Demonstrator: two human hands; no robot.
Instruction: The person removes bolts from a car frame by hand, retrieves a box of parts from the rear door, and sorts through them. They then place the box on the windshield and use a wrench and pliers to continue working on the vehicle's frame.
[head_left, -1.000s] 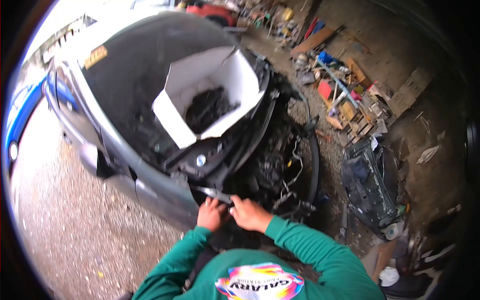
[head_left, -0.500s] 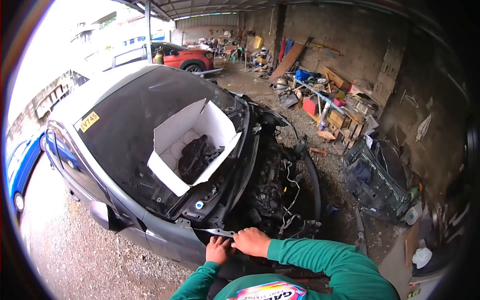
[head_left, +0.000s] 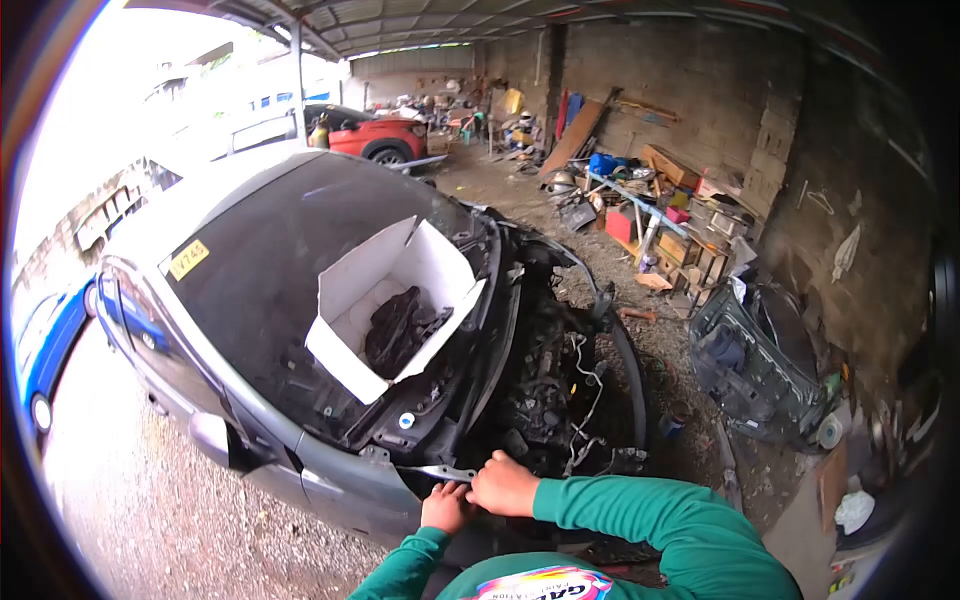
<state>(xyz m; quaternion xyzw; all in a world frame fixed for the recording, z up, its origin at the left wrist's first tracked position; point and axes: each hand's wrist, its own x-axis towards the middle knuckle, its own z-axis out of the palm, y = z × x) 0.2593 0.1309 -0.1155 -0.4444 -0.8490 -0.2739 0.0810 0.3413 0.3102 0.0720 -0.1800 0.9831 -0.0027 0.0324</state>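
A dark grey car (head_left: 355, 487) stands before me with its front end stripped and the engine bay (head_left: 545, 400) exposed. My left hand (head_left: 447, 507) is closed, its fingers curled just below a pale metal strip (head_left: 437, 470) at the fender's top edge. Right against it, my right hand (head_left: 504, 486) is closed at the strip's front end, thumb raised. Whatever the fingers grip is hidden behind the knuckles. A white open carton (head_left: 345, 345) sits tilted at the base of the windshield, holding dark parts (head_left: 393, 330).
Loose white wiring (head_left: 583, 400) and a curved black front frame (head_left: 632, 370) cross the engine bay. To the right, a detached dark panel (head_left: 755, 350) lies near the wall. Scrap and boxes (head_left: 680, 225) pile up behind. A blue car (head_left: 52, 345) is at left, a red one (head_left: 375, 135) farther back.
The view has shifted slightly, so the car sits a little lower and further right. Both hands stay at the fender's edge; my right thumb now points up.
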